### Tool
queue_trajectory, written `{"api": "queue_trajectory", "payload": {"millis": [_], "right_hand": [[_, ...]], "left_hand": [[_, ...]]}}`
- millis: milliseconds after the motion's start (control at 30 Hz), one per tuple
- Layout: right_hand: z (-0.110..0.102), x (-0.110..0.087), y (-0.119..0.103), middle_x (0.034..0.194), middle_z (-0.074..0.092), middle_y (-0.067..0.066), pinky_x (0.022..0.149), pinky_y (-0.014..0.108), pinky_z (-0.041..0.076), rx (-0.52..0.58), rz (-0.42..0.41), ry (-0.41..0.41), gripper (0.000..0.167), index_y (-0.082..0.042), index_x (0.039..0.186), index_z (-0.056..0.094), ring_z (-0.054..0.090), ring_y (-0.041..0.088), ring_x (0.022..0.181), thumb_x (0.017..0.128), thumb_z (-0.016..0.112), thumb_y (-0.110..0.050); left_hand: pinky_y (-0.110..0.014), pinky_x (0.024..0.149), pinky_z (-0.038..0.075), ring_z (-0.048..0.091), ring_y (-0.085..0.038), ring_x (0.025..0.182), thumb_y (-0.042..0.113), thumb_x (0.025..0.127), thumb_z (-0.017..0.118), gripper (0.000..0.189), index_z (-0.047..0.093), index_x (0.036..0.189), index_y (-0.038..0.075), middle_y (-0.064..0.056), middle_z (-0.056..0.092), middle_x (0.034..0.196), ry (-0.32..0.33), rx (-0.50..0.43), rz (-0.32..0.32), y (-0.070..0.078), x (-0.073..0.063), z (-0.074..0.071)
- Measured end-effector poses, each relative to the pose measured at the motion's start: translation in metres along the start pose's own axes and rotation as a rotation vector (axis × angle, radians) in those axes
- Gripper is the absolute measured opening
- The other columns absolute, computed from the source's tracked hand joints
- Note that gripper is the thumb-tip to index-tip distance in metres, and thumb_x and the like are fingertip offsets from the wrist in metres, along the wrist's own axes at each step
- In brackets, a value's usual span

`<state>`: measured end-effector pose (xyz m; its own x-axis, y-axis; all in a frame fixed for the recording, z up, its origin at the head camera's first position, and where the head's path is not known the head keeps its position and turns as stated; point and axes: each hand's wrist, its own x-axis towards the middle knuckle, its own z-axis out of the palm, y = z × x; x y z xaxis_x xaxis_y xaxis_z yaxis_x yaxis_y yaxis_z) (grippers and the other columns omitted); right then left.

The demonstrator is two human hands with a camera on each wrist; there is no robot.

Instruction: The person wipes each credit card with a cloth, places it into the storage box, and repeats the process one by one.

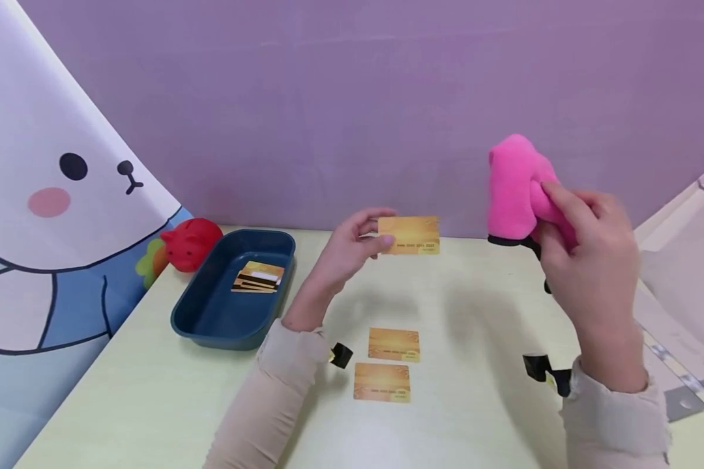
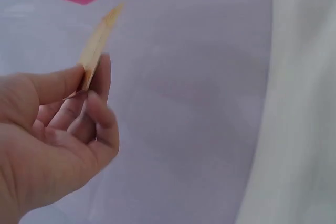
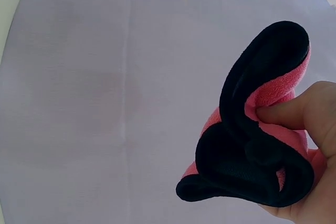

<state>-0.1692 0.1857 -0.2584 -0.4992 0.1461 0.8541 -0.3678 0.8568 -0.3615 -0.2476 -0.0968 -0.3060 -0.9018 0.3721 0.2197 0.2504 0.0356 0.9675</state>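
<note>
Between thumb and fingers, my left hand (image 1: 347,251) pinches a gold bank card (image 1: 416,236) by its left end, above the table. The left wrist view shows that card (image 2: 97,48) nearly edge-on. Up at the right, my right hand (image 1: 601,267) grips a bunched pink cloth (image 1: 512,192) with black edging. In the right wrist view its black side (image 3: 236,156) folds over in loops, and the thumb presses into the pink part. Cloth and held card are apart. Two more gold cards, a farther one (image 1: 394,344) and a nearer one (image 1: 381,382), lie face up on the table.
Left of my left arm stands a dark blue basin (image 1: 182,319) with several cards (image 1: 264,270) inside. A red piggy bank (image 1: 190,244) sits beside its far left corner. Behind the pale table (image 1: 123,397) hangs a purple backdrop (image 1: 328,117).
</note>
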Motion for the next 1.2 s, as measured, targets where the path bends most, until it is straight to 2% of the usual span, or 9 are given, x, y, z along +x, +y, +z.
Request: {"api": "queue_trajectory", "payload": {"millis": [67,167,300,367,500,633,767,1000,1200], "right_hand": [[0.000,-0.001,-0.002,0.110,0.067,0.027,0.076,0.037,0.039,0.006,-0.007,0.005,0.034,-0.016,0.124,0.072,0.059,0.042,0.105,0.092,0.064,-0.010],[0.003,-0.003,-0.010,0.111,0.067,0.027,0.076,0.039,0.041,0.022,-0.041,-0.010,0.037,-0.018,0.128,0.070,0.059,0.042,0.105,0.092,0.065,-0.010],[0.010,-0.009,-0.025,0.109,0.064,0.030,0.077,0.051,0.046,0.073,-0.146,-0.060,0.044,-0.017,0.133,0.066,0.058,0.043,0.102,0.090,0.069,-0.008],[0.016,-0.014,-0.034,0.109,0.063,0.031,0.078,0.053,0.049,0.103,-0.211,-0.081,0.046,-0.016,0.134,0.065,0.058,0.044,0.100,0.089,0.071,-0.007],[0.030,-0.027,-0.052,0.108,0.060,0.032,0.075,0.054,0.055,0.116,-0.339,-0.133,0.045,-0.012,0.132,0.067,0.058,0.044,0.096,0.088,0.074,-0.009],[0.040,-0.037,-0.062,0.113,0.060,0.028,0.075,0.052,0.054,0.083,-0.400,-0.196,0.042,-0.011,0.129,0.068,0.057,0.044,0.092,0.088,0.074,-0.012],[0.044,-0.041,-0.064,0.114,0.061,0.026,0.072,0.051,0.050,0.067,-0.390,-0.224,0.047,-0.013,0.131,0.068,0.056,0.042,0.090,0.084,0.077,-0.011],[0.045,-0.038,-0.057,0.110,0.065,0.023,0.065,0.048,0.050,0.033,-0.342,-0.232,0.049,-0.016,0.129,0.069,0.058,0.038,0.080,0.082,0.081,-0.010],[0.041,-0.034,-0.050,0.109,0.066,0.024,0.067,0.054,0.054,0.019,-0.277,-0.232,0.045,-0.013,0.124,0.071,0.061,0.041,0.087,0.081,0.083,-0.014]], "left_hand": [[-0.025,0.071,0.046,0.059,-0.015,0.081,0.007,0.096,0.065,0.042,0.058,0.138,0.013,-0.004,0.069,0.099,0.018,-0.022,0.019,0.006,-0.002,0.002],[-0.025,0.070,0.046,0.059,-0.018,0.084,0.007,0.096,0.066,0.042,0.059,0.136,0.013,-0.008,0.072,0.103,0.044,-0.030,0.050,0.013,-0.005,0.008],[-0.027,0.075,0.048,0.064,-0.020,0.086,0.008,0.095,0.067,0.039,0.061,0.134,0.013,-0.016,0.074,0.104,0.101,-0.020,0.094,0.018,-0.008,0.019],[-0.026,0.075,0.049,0.066,-0.018,0.087,0.007,0.095,0.067,0.040,0.060,0.134,0.013,-0.017,0.074,0.105,0.127,-0.021,0.111,0.019,-0.010,0.026],[-0.023,0.076,0.051,0.065,-0.013,0.085,-0.002,0.096,0.061,0.036,0.061,0.131,0.006,-0.019,0.072,0.103,0.182,-0.012,0.147,0.019,-0.015,0.040],[-0.024,0.078,0.050,0.058,-0.010,0.084,-0.002,0.097,0.057,0.023,0.061,0.120,-0.002,-0.019,0.066,0.099,0.210,-0.017,0.174,0.019,-0.020,0.049],[-0.025,0.078,0.048,0.056,-0.011,0.087,-0.001,0.099,0.054,0.023,0.058,0.122,-0.002,-0.017,0.062,0.102,0.204,-0.093,0.150,0.020,-0.022,0.050],[-0.024,0.063,0.042,0.050,-0.014,0.074,-0.006,0.096,0.054,0.036,0.056,0.131,0.003,-0.010,0.060,0.089,0.190,-0.122,0.052,0.022,-0.020,0.049],[-0.024,0.064,0.044,0.060,-0.011,0.077,-0.013,0.092,0.052,0.032,0.059,0.121,-0.001,-0.021,0.070,0.098,0.190,-0.140,0.034,0.025,-0.017,0.043]]}}
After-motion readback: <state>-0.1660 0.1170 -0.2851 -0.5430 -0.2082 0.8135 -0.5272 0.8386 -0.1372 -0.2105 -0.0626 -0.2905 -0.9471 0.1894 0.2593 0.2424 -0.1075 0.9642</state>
